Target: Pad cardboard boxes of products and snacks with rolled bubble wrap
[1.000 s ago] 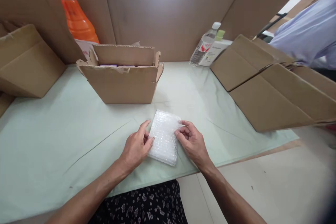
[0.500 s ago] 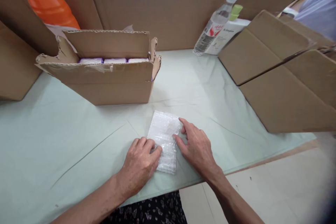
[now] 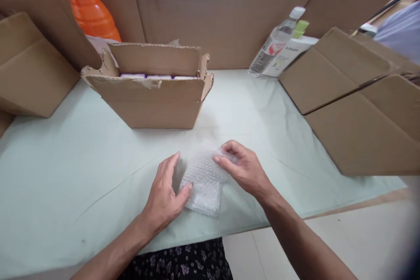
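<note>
A piece of clear bubble wrap (image 3: 205, 183) lies near the front edge of the table, its far part lifted. Between thumb and fingers, my right hand (image 3: 244, 166) pinches its upper right corner. My left hand (image 3: 167, 190) is at the left side, fingers spread, with the thumb tip touching the wrap's edge. Whether anything is inside the wrap cannot be made out.
Behind the hands stands an open cardboard box (image 3: 160, 111) with white-and-purple packs inside. Cardboard boxes flank both sides, at the left (image 3: 33, 70) and right (image 3: 367, 127). An orange bottle (image 3: 95, 13), a clear bottle (image 3: 275, 46) and a white tube (image 3: 288, 57) stand at the back.
My right hand has taken hold of the bubble wrap's corner and lifted it. My left hand has loosened and spread its fingers. The view has shifted a little left.
</note>
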Demonstrator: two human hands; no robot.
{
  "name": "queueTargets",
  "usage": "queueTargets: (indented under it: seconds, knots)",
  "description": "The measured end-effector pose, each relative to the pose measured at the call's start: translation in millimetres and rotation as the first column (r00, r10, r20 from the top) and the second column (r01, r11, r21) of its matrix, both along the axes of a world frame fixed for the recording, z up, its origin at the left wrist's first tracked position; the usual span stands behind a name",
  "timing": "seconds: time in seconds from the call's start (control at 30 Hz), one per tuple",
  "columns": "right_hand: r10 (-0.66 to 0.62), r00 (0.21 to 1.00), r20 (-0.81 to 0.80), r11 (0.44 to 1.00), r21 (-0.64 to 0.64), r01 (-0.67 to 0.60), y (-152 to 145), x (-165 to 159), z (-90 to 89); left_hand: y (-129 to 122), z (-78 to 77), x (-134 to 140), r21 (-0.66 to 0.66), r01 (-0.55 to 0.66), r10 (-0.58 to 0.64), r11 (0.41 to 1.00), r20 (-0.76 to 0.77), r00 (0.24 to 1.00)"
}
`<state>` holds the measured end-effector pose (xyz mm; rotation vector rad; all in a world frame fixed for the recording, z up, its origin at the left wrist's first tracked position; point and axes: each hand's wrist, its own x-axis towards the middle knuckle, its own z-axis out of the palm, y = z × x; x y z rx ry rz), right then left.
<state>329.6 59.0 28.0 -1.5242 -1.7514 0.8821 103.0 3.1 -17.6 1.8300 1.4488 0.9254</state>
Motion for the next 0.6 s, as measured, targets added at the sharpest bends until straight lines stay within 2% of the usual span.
queueTargets:
  seconds: [0.07, 0.13, 0.2, 0.23, 0.3, 0.37, 0.4, 0.47, 0.5, 0.53, 0.6]
  knots:
    - [-0.094, 0.983, -0.158, 0.994, 0.043, 0.102, -11.4, -5.4, 11.0, 3.5, 9.3, -9.0, -0.218, 0.057, -0.021, 0.974, 0.162, 0.987]
    - [-0.173, 0.954, -0.243, 0.980, 0.050, 0.191, -17.8, -12.5, 12.0, 9.0, 19.5, -22.3, -0.359, 0.096, 0.008, 0.928, 0.277, 0.961]
    - [-0.173, 0.952, -0.254, 0.982, 0.034, 0.187, -18.9, -18.2, 0.9, 15.5, 26.2, -39.8, -0.404, 0.055, 0.070, 0.913, 0.288, 0.955]
    - [-0.144, 0.965, -0.220, 0.987, 0.033, 0.155, -18.1, -19.9, -7.7, 18.3, 27.4, -49.4, -0.398, 0.000, 0.101, 0.917, 0.233, 0.967]
    - [-0.071, 0.996, -0.045, 0.994, 0.080, 0.075, -15.8, -21.1, -25.5, 21.6, 26.6, -67.2, -0.304, -0.132, 0.147, 0.944, 0.027, 0.989]
    - [-0.061, 0.977, 0.203, 0.978, 0.206, 0.018, -14.7, -21.8, -36.2, 20.1, 24.4, -79.4, -0.068, -0.219, 0.202, 0.973, -0.201, 0.959]
    - [-0.080, 0.949, 0.304, 0.958, 0.285, -0.011, -14.7, -23.5, -37.3, 17.7, 23.9, -82.4, 0.083, -0.221, 0.236, 0.972, -0.278, 0.931]
    - [-0.096, 0.912, 0.398, 0.908, 0.410, -0.083, -14.6, -33.1, -32.1, 11.6, 24.2, -82.1, 0.348, -0.152, 0.279, 0.925, -0.349, 0.895]
    - [-0.069, 0.912, 0.405, 0.888, 0.441, -0.129, -13.9, -41.6, -27.5, 8.9, 24.5, -79.4, 0.431, -0.099, 0.276, 0.897, -0.370, 0.887]
    - [-0.015, 0.915, 0.404, 0.872, 0.453, -0.186, -12.7, -52.2, -23.1, 6.9, 24.2, -75.7, 0.474, -0.044, 0.255, 0.879, -0.392, 0.884]
    - [0.133, 0.894, 0.427, 0.847, 0.419, -0.326, -8.5, -76.0, -19.0, 5.5, 20.6, -67.4, 0.454, 0.062, 0.166, 0.889, -0.445, 0.880]
